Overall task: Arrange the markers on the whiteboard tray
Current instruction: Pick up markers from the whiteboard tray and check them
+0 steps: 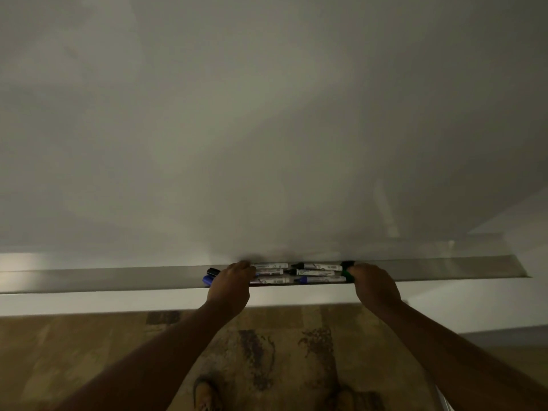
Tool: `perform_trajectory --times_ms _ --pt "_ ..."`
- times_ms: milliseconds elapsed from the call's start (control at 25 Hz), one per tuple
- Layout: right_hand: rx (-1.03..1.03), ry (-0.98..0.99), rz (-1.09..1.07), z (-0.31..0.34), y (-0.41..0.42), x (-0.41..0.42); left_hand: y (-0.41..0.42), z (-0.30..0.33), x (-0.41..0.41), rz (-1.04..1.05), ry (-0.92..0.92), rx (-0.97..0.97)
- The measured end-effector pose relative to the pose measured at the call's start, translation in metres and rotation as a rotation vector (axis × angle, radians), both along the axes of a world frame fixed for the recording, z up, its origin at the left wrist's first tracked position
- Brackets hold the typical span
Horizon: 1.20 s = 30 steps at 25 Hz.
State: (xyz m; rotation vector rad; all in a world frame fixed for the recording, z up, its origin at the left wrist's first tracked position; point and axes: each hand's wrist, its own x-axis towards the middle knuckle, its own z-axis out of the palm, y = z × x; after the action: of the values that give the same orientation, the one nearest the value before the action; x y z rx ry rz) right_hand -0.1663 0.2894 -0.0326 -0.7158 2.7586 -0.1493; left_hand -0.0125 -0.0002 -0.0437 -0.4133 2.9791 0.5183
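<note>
Several white-bodied markers (314, 272) lie lengthwise in rows on the metal whiteboard tray (118, 277), bunched between my hands. My left hand (232, 284) is curled over the left ends of the group; a black cap (213, 271) and a blue cap (207, 280) stick out to its left. My right hand (373, 287) is curled over the right ends, where a green cap (347, 269) shows at my fingers. Whether either hand grips a marker or only presses on the ends is hidden by the fingers.
The whiteboard (267, 129) fills the view above the tray. The tray ends at the right (525, 272). Below lie a wooden floor and a patterned rug (267, 351), with my shoes (204, 393) at the bottom.
</note>
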Motion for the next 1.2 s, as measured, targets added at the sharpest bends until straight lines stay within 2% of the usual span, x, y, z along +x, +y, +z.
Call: perform_trajectory --times_ms 640,840,1000,1200 --pt "-0.188 -0.011 -0.016 -0.011 -0.004 -0.006 0.006 -0.010 0.012 -0.014 0.051 0.015" --pt "-0.325 0.082 0.154 0.004 -0.027 0.017 0.009 -0.006 0.016 -0.025 0.126 0.098" --pt "-0.460 -0.043 0.346 0.013 -0.084 0.048 0.017 0.003 0.018 -0.078 0.185 0.250" --pt "-0.498 -0.138 0.476 0.011 -0.138 0.067 0.008 0.009 0.018 -0.042 0.317 0.311"
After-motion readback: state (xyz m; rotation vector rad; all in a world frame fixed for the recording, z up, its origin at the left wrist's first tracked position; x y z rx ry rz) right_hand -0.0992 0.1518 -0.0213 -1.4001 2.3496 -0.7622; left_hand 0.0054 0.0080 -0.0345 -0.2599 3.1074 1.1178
